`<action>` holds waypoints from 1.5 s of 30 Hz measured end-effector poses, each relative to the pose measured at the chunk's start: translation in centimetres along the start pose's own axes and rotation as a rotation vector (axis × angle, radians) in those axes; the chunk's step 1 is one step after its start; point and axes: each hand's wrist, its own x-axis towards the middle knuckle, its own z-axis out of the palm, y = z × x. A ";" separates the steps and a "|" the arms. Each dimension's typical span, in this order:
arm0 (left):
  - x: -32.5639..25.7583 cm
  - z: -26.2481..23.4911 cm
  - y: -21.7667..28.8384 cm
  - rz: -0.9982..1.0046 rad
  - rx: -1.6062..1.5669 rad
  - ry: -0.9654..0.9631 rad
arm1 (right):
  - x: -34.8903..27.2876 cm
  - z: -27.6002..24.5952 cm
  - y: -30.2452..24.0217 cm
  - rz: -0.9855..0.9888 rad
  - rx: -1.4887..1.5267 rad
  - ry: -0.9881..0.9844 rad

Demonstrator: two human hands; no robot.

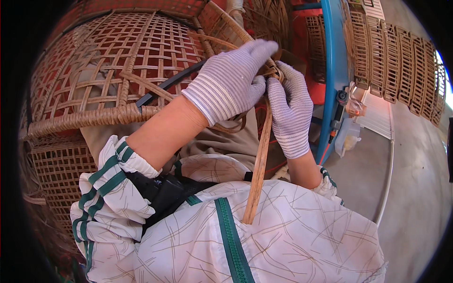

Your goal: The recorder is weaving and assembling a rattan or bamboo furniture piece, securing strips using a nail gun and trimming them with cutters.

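Both my hands wear grey-and-white striped knit gloves. My left hand (231, 78) is closed over the wrapped edge pole (236, 29) of a wicker frame, its fingertips slightly blurred and partly out of sight. Right beside it, my right hand (290, 111) pinches at the pole's end, where a loop of rattan strip (263, 151) is wound. The strip's flat length hangs from between the hands down to my jacket. Beneath my left wrist passes a dark flat bar (174, 82). A thinner cane piece (146, 86) sticks out near it.
An open-weave wicker panel (137, 52) with a thick wrapped rim (89, 118) spreads to the left over red material. To the right stand a blue metal frame (330, 70), an air tool (337, 115), a clear plastic container (348, 137) and several stacked woven panels (391, 61).
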 end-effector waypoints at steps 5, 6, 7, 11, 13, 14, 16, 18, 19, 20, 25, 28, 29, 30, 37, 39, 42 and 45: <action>0.6 -0.9 -0.2 0.091 0.080 -0.095 | 0.2 0.2 -0.1 -0.030 0.124 0.002; 0.6 -0.9 -0.4 0.097 0.077 -0.102 | 0.2 0.2 -0.1 -0.029 0.109 -0.012; 0.6 -1.0 -0.5 0.104 0.074 -0.109 | 0.2 0.4 0.0 -0.029 0.114 -0.014; 0.8 -1.0 -0.4 0.066 0.051 -0.126 | 0.4 -0.8 0.9 0.050 0.277 -0.090; 1.2 -1.0 -0.4 0.113 0.048 -0.104 | 0.8 -3.1 1.0 0.056 0.316 -0.123; 1.7 -0.7 0.1 0.112 0.057 -0.132 | 1.0 -4.8 1.9 0.090 0.342 -0.029; 2.1 -0.5 0.7 0.134 0.007 -0.154 | 1.3 -8.0 5.6 0.117 0.342 0.131; 2.2 -1.2 1.3 0.089 -0.017 -0.185 | 1.3 -11.8 11.1 0.178 0.257 0.309; 2.1 -1.4 1.3 0.060 -0.003 -0.213 | 0.9 -13.2 14.9 0.249 0.260 0.392; 2.1 -1.0 1.1 0.112 -0.003 -0.206 | -0.2 -15.3 18.0 0.312 0.200 0.470; 2.1 -0.6 1.5 0.114 0.041 -0.238 | -5.4 -23.7 28.8 0.467 -0.318 0.669; 2.5 -0.4 2.2 0.095 0.056 -0.262 | -7.0 -27.9 32.8 0.465 -0.602 0.715; 2.3 -0.4 2.1 0.074 0.067 -0.264 | -6.8 -28.6 34.2 0.506 -0.631 0.713; 2.4 -0.4 2.2 0.068 0.072 -0.271 | -6.4 -29.2 35.1 0.526 -0.649 0.681; 2.3 -1.7 2.4 0.024 0.189 -0.297 | -1.0 -28.3 37.5 0.616 -0.651 0.355; 3.2 -0.7 2.6 0.060 0.162 -0.301 | -1.6 -30.9 39.9 0.554 -0.562 0.315; 3.2 -0.9 1.7 0.094 0.081 -0.259 | -0.5 -32.9 41.4 0.526 -0.752 0.253; 3.0 -1.2 0.9 0.080 0.057 -0.222 | 2.5 -33.5 41.1 0.446 -0.798 0.275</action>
